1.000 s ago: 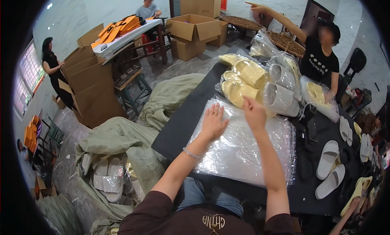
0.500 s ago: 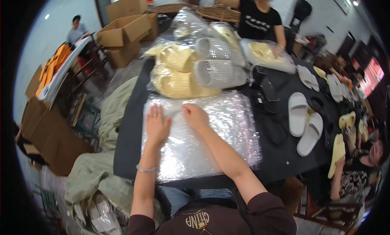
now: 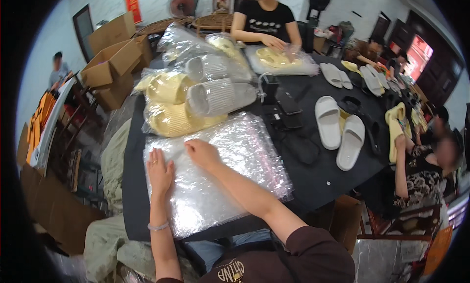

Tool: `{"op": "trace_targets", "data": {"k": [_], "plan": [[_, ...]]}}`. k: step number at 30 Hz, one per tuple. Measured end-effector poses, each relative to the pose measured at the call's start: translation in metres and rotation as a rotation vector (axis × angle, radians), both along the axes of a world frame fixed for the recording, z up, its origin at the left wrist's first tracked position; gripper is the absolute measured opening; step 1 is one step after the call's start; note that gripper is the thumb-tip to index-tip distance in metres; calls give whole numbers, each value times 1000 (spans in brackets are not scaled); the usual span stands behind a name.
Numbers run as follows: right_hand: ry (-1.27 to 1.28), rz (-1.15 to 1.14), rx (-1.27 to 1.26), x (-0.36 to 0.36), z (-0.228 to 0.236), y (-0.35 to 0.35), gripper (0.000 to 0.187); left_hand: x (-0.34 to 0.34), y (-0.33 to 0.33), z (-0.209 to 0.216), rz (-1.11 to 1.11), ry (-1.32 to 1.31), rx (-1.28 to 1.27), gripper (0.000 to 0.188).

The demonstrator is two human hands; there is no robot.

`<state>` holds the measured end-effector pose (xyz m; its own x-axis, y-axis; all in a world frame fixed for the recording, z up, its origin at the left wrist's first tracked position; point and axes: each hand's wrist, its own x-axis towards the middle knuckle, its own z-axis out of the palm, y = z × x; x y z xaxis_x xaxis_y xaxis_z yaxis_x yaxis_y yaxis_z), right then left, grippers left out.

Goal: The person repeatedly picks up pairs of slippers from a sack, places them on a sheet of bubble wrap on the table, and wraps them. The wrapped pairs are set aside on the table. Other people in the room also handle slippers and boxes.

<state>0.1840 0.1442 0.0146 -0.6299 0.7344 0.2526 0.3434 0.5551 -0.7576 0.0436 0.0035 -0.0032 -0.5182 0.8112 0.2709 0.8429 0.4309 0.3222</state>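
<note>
The left hand (image 3: 160, 173) lies flat, fingers straight and thumb apart, on the left edge of the stacked clear bags (image 3: 200, 209) in the lower middle of the frame; the right hand (image 3: 201, 154) rests on their upper part, its fingers curled in, and whether it pinches any film I cannot tell. A second ago the right hand was a blur near the bagged slippers; now it sits lower, over the bags, as it did half a second ago, while the left has stayed spread. Just beyond the bags, left of the upper middle, bagged yellow slippers (image 3: 169, 119) and bagged grey slippers (image 3: 215, 98) are heaped on the black counter (image 3: 134, 175). The view has turned, so these now show farther left than in both earlier pictures. Right of centre are a black stand (image 3: 269, 92) and a pair of white slippers (image 3: 327, 121). At the top, a co-worker (image 3: 267, 16) whose arm was stretched out before now has both hands at a bagged yellow pair (image 3: 276, 58). At the right edge, another co-worker (image 3: 426, 180), only partly in view a second ago, shows more fully, a hand at a yellow slipper (image 3: 395, 129). Open cartons (image 3: 117, 62) stand upper left.
</note>
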Motion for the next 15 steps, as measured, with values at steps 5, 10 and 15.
{"op": "trace_targets", "data": {"k": [5, 10, 15], "plan": [[-24, -39, -90, -12, -19, 1, 28, 0, 1, -6, -1, 55, 135, 61], [-37, -46, -77, -11, -9, -8, 31, -4, -10, 11, 14, -172, 834, 33], [52, 107, 23, -12, -26, 11, 28, 19, -50, 48, 66, -380, 932, 23]]}}
